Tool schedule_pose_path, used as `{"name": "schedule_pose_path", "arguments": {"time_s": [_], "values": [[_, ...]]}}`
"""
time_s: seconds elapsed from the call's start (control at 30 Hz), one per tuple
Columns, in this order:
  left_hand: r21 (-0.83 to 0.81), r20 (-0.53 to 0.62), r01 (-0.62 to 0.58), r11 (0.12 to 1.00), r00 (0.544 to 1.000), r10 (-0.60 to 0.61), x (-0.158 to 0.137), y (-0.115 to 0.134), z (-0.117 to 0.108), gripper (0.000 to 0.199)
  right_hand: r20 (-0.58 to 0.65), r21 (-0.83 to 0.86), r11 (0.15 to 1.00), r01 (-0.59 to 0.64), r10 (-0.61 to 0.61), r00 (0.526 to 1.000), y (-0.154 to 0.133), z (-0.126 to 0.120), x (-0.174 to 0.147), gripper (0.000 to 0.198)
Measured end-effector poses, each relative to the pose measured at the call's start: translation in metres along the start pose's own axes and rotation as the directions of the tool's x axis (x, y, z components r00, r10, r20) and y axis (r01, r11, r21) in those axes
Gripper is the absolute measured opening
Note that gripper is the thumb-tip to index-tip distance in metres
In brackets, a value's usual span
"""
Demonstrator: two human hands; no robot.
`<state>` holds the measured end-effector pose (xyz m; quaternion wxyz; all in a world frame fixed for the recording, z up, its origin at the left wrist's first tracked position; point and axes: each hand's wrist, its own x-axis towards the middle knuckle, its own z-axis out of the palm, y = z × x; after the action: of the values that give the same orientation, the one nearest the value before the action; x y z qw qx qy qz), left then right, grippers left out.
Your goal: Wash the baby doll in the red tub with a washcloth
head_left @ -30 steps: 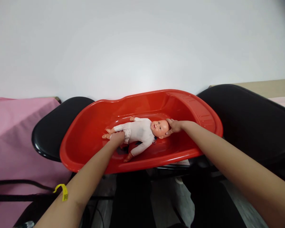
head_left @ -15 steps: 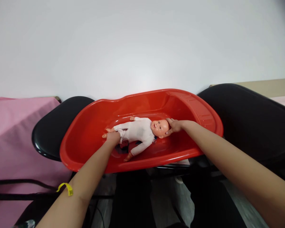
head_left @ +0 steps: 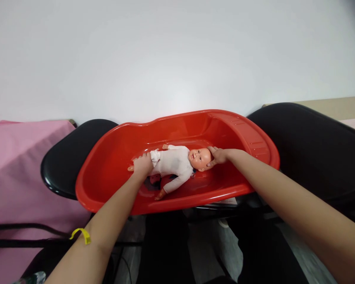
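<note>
A baby doll (head_left: 177,159) with a white cloth body lies on its back in a red baby bathtub (head_left: 91,169), its bald head to the right and feet to the left. My right hand (head_left: 219,156) cups the crown of its head, thumb and fingers on either side. Over the doll's legs, my left hand (head_left: 142,163) is closed around a small white cloth (head_left: 155,156), which bunches out beyond my fingers. That hand hides most of the legs. Shallow water seems to cover the tub floor, where a dark patterned patch shows below the doll.
Black seats or pads stand on both sides of the tub, a left one (head_left: 68,161) and a right one (head_left: 310,150). Pink fabric (head_left: 26,157) drapes at far left. A white wall (head_left: 177,59) rises behind. A yellow band (head_left: 83,234) circles my left arm.
My left hand has shifted slightly up along the doll's legs and turned, with the white cloth now bunched near the far hip. My right hand stays at the head.
</note>
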<state>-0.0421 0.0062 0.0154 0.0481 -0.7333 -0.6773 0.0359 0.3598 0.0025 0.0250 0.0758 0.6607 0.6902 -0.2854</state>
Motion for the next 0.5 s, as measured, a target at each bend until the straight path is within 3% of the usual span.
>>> {"name": "schedule_pose_path", "arguments": {"time_s": [0.1,0.2,0.27,0.5], "values": [[0.069,-0.158,-0.213,0.975,0.962,0.222,-0.004,0.005,0.007,0.071,-0.003,0.003,1.0,-0.01,0.01,1.0,0.0,0.0,0.0,0.133],[0.151,-0.105,-0.481,0.864,0.861,0.498,0.0,0.007,0.019,0.076,0.011,0.004,1.0,-0.002,0.002,1.0,0.0,0.0,0.0,0.133],[0.162,-0.046,-0.562,0.811,0.817,0.575,0.009,0.006,0.027,0.073,0.013,0.01,1.0,-0.001,0.001,1.0,-0.001,-0.001,-0.002,0.132],[0.049,0.02,-0.386,0.921,0.922,0.386,0.035,-0.008,0.046,0.055,0.006,0.029,0.999,-0.019,0.019,1.0,-0.006,-0.003,-0.01,0.139]]}}
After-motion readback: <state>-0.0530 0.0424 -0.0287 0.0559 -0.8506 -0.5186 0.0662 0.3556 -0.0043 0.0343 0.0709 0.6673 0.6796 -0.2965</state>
